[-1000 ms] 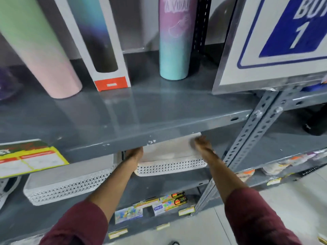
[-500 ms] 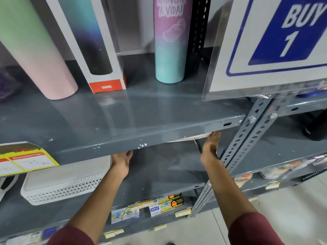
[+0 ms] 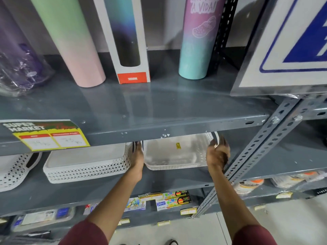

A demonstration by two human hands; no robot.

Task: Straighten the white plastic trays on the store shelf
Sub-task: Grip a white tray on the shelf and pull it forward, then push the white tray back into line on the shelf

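Whereas the upper shelf (image 3: 141, 132) hid it moments before, the white perforated tray (image 3: 177, 154) hung tilted between the fingers (image 3: 138, 149), the left hand (image 3: 138, 157) flat against its end, the right hand (image 3: 217, 155) blurred, seemingly curled over its rim. It still needed squaring.

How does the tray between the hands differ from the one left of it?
The right tray shows an open inside with a yellow sticker; the middle tray shows a flat pale top. The right tray sits between left hand and right hand; the middle tray has none on its left. Both white, perforated.
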